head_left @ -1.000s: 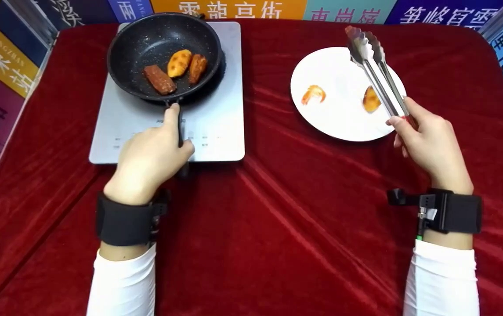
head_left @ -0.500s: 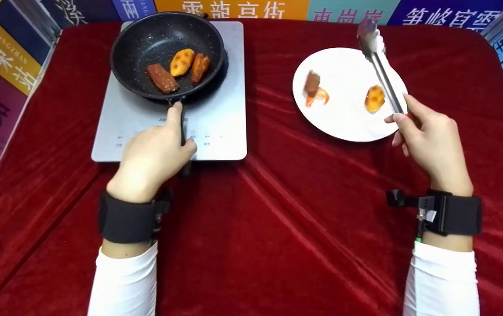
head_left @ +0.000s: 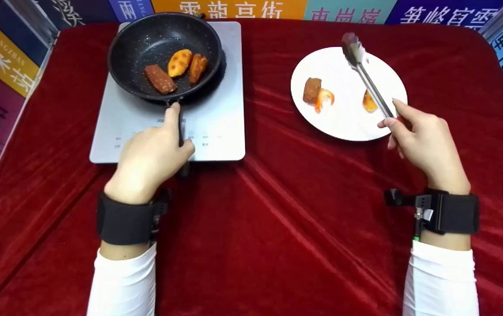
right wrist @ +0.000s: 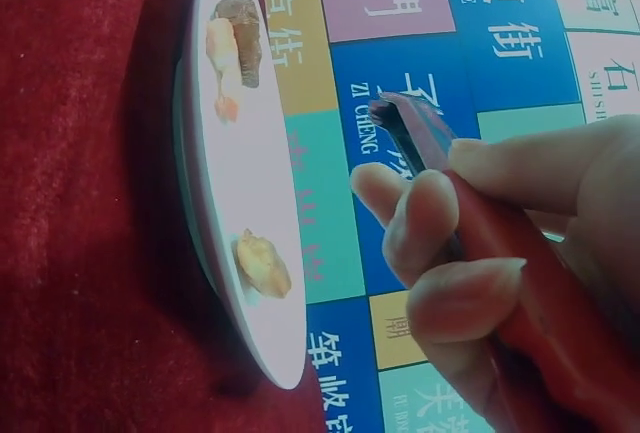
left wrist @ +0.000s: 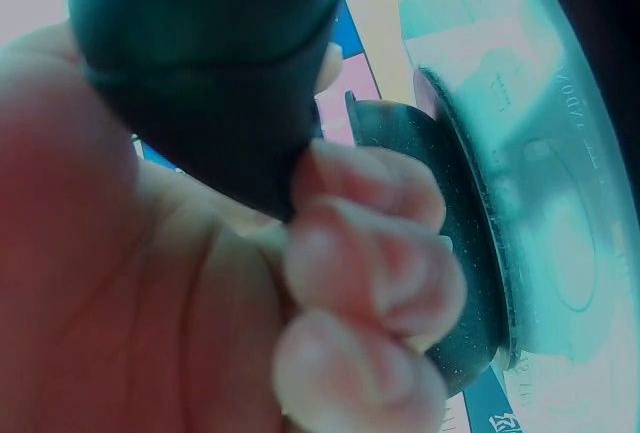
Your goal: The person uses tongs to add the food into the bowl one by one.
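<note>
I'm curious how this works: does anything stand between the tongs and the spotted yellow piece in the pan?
Yes: the raised right wall of the frying pan and, inside it, a brown food piece lie between the tongs and spotted yellow piece. From white plate to pan, only red tablecloth and the cooktop show.

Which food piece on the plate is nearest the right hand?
The yellow piece, partly behind the tongs in the head view; the brown piece and orange shrimp lie farther left.

Tongs (head_left: 370, 85) are shiny metal with smooth plastic-looking grips (right wrist: 560, 303), pan (head_left: 150, 46) has that speckled matt coating, plate (head_left: 343, 125) looks glossy, cloth (head_left: 255, 245)'s plush velvety stuff.
</note>
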`<state>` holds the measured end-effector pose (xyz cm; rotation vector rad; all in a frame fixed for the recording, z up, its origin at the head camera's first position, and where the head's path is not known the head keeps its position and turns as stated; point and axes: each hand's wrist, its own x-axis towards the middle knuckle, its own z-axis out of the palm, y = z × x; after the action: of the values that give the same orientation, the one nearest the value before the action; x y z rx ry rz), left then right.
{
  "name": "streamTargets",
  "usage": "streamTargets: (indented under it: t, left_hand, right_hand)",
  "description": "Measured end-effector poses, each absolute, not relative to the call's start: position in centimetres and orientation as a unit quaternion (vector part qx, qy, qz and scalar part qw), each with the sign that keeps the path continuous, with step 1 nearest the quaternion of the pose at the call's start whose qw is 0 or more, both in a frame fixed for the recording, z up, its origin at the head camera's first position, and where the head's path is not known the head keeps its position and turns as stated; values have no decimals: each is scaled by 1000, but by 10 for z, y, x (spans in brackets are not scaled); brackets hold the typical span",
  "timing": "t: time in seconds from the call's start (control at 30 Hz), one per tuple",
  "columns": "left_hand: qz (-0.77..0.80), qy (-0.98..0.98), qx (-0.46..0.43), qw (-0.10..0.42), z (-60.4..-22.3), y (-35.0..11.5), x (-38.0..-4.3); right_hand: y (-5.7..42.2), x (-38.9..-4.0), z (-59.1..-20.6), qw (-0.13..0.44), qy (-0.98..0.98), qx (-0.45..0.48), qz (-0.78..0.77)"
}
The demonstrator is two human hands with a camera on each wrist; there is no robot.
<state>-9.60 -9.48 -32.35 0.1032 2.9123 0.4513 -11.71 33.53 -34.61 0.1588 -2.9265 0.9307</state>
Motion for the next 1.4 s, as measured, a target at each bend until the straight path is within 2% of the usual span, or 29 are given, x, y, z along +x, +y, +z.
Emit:
streamTargets:
  t: [0.3,0.57,0.8,0.97,1.03,1.23,1.4]
  left_hand:
    - [161,982,34,92,-325,-97,-95]
    - [167,981,30,88,-327,-100,-94]
    - [181,978,35,98,-332,-97,-94]
    - [179,978,40,98,-331,-96,-93]
    - [178,978,38,98,-329,-97,-93]
    - [177,978,36,105,-325,-100,-94]
    - [177,978,39,107,-322,-100,-95]
  right_hand:
    - [329,-119,-340,-41,-961,53,269]
    - [323,-121,-337,-99,-945,40,309]
    - [320,-116,-341,-71,-941,-2,331]
    - [314,-113,-349,-26,-905,-17,423]
    - [312,-113,-348,-27,-887,-10,460]
    - [322,-116,-329,-104,-876,10,471]
    - [343,-119,-308,-182,-901,4,394]
